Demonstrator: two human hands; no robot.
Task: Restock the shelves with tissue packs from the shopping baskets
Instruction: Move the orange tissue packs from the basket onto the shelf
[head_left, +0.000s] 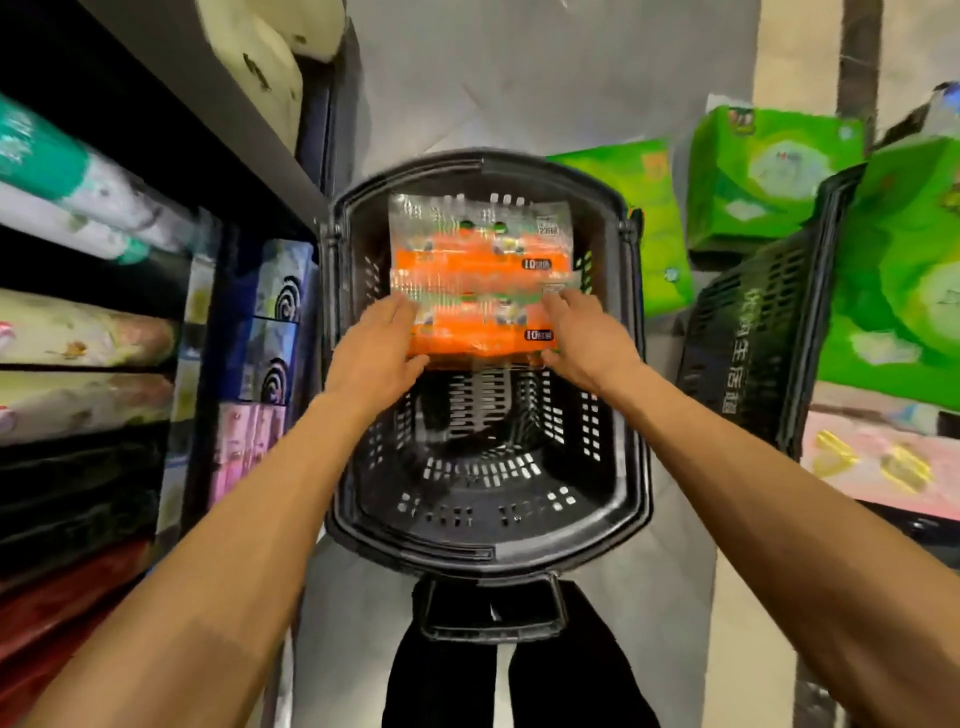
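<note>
A black shopping basket (618, 488) stands on the floor right below me. Two orange and clear tissue packs lie in its far half; the farther pack (480, 236) lies flat, and the nearer pack (480, 327) sits between my hands. My left hand (376, 351) grips that nearer pack's left end and my right hand (587, 338) grips its right end. The near half of the basket floor is bare. The image is blurred by motion.
Shelves (171, 156) on the left hold rolled and boxed goods. A second black basket (748, 332) stands at the right with green tissue packs (769, 171) in and around it. A pink pack (878, 462) lies at the right. My legs show below the basket handle (491, 613).
</note>
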